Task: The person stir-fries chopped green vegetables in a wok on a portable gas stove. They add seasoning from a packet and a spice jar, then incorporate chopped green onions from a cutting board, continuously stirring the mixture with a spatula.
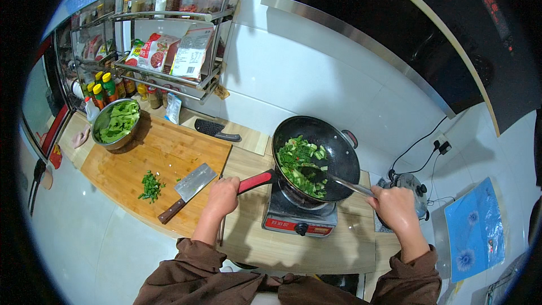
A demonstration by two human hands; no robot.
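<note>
My left hand (pixel 224 195) grips the red and black handle (pixel 255 181) of a black wok (pixel 338 169), which rests on a portable gas stove (pixel 300 222). In the wok lie chopped leafy greens (pixel 298 152) with small red bits among them. My right hand (pixel 394 204) is closed around the metal shaft of a spatula (pixel 349 184). Its dark head sits among the greens and is partly hidden. Left of the stove, a cleaver (pixel 195 183) with a wooden handle lies on a bamboo cutting board (pixel 169 152), beside a small heap of chopped scallions (pixel 151 187).
A steel bowl of lettuce leaves (pixel 120 123) stands on the board's far left corner. Behind the board lies a black knife (pixel 216 129). A wall rack (pixel 165 70) holds packets and jars above several bottles (pixel 101 89). A lidded pot (pixel 410 192) stands at right, under the range hood (pixel 381 42).
</note>
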